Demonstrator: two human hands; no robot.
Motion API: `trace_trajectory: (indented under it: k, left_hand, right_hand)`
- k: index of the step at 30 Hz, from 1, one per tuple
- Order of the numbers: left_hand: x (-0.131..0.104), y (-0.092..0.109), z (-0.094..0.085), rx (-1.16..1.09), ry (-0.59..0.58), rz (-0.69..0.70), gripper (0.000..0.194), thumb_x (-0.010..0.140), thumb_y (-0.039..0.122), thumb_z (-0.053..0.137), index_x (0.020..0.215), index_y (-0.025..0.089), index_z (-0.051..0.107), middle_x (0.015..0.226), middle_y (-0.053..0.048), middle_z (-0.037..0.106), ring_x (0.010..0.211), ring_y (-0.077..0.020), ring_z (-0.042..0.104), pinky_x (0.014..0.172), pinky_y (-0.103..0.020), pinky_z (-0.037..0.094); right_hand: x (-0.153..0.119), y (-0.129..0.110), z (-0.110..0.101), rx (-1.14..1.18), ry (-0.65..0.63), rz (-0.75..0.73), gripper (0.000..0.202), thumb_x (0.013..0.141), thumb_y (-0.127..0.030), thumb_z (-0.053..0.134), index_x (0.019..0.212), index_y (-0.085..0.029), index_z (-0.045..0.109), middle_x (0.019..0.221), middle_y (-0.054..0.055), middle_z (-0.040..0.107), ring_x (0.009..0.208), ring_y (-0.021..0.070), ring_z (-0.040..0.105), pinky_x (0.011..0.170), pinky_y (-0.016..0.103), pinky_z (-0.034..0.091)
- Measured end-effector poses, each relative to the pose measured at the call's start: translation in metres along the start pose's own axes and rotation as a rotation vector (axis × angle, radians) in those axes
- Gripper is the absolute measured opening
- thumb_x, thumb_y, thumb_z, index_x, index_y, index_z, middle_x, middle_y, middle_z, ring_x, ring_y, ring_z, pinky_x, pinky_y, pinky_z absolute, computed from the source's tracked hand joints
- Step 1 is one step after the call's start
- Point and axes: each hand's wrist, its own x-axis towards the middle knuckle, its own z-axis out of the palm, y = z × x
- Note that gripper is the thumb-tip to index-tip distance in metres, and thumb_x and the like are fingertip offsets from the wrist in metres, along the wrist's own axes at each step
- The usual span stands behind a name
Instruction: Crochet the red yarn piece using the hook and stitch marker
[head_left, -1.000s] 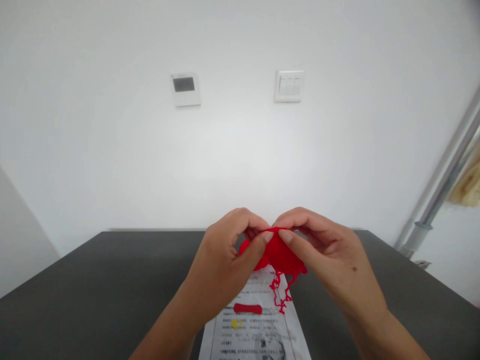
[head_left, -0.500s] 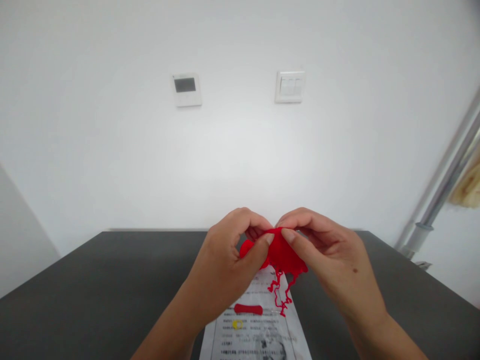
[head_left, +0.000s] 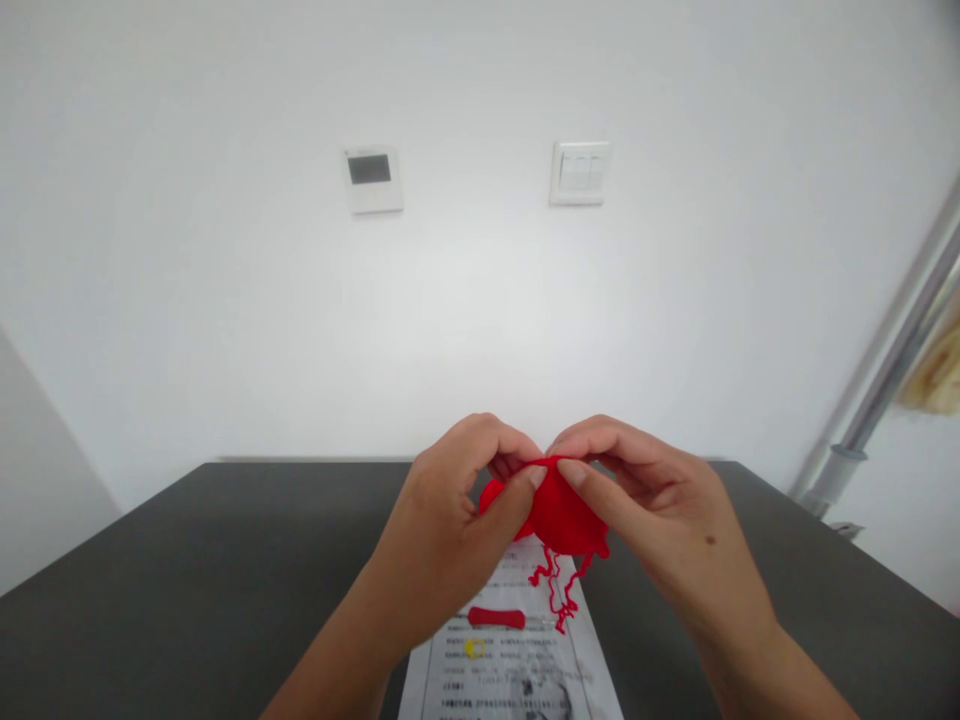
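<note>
A red piece of yarn work [head_left: 566, 512], seemingly crocheted or knitted, hangs between my two hands above the paper. My left hand [head_left: 469, 520] pinches its top edge between thumb and forefinger. Close beside that pinch, my right hand [head_left: 649, 515] grips the same edge with thumb and fingertips. Crinkled red yarn ends [head_left: 566, 595] dangle below it. Behind my left thumb a rounded red shape [head_left: 491, 495] shows partly; I cannot tell if it belongs to the same piece. A crochet hook with a red handle [head_left: 496, 618] lies across the paper, near a small yellow ring [head_left: 474, 649].
The printed sheet [head_left: 480, 690] lies on a dark table [head_left: 285, 560] that meets a white wall. On the wall are a thermostat panel [head_left: 373, 180] and a light switch [head_left: 580, 173]. A grey pole [head_left: 885, 380] leans at the right.
My fingertips have shifted slightly left along the top edge. The red piece has swung a little left and bulges rounder, and its yarn ends have moved left with it.
</note>
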Motion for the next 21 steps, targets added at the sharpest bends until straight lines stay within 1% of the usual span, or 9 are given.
trace_trajectory:
  k: [4,7,13,17,21]
  left_hand:
    - [0.0007,0.0005,0.0006,-0.01,-0.001,-0.007,0.013,0.087,0.012,0.058,0.082,0.021,0.066,0.08,0.002,0.068,0.072,-0.0125,0.061,0.068,-0.026,0.047]
    - [0.0014,0.0,0.0014,-0.046,-0.002,-0.017,0.013,0.087,0.012,0.058,0.083,0.021,0.066,0.08,0.003,0.067,0.072,-0.0119,0.061,0.068,-0.025,0.047]
    - [0.0011,-0.0031,0.0006,-0.093,-0.008,-0.023,0.014,0.086,0.01,0.059,0.085,0.021,0.067,0.08,0.003,0.066,0.076,-0.0115,0.06,0.071,-0.024,0.048]
    - [0.0007,-0.0043,0.0001,-0.099,-0.011,-0.027,0.013,0.087,0.01,0.058,0.08,0.021,0.064,0.078,0.003,0.065,0.073,-0.0111,0.059,0.067,-0.023,0.047]
    - [0.0011,-0.0036,0.0005,-0.053,0.012,0.011,0.013,0.087,0.011,0.058,0.08,0.02,0.064,0.077,0.003,0.064,0.071,-0.0112,0.058,0.065,-0.024,0.046]
  right_hand:
    - [-0.001,-0.0013,0.0,-0.01,0.005,0.004,0.011,0.087,-0.026,0.068,0.078,-0.021,0.073,0.076,0.003,0.071,0.073,0.0177,0.065,0.057,0.025,0.048]
    - [-0.0018,-0.0018,0.0005,0.001,0.021,0.005,0.011,0.086,-0.024,0.068,0.077,-0.021,0.072,0.074,0.002,0.071,0.07,0.0161,0.064,0.056,0.024,0.047]
    - [-0.0014,0.0021,0.0028,0.036,0.054,-0.014,0.011,0.087,-0.024,0.068,0.077,-0.022,0.072,0.071,0.0,0.07,0.063,0.014,0.061,0.049,0.023,0.042]
    - [-0.0014,0.0046,0.0013,0.039,0.034,-0.006,0.011,0.089,-0.024,0.068,0.079,-0.022,0.073,0.074,0.001,0.071,0.066,0.0144,0.062,0.052,0.023,0.044]
    - [-0.0021,0.0039,-0.0011,0.042,-0.003,0.019,0.011,0.089,-0.024,0.068,0.081,-0.022,0.075,0.076,0.001,0.072,0.069,0.0146,0.063,0.055,0.023,0.045]
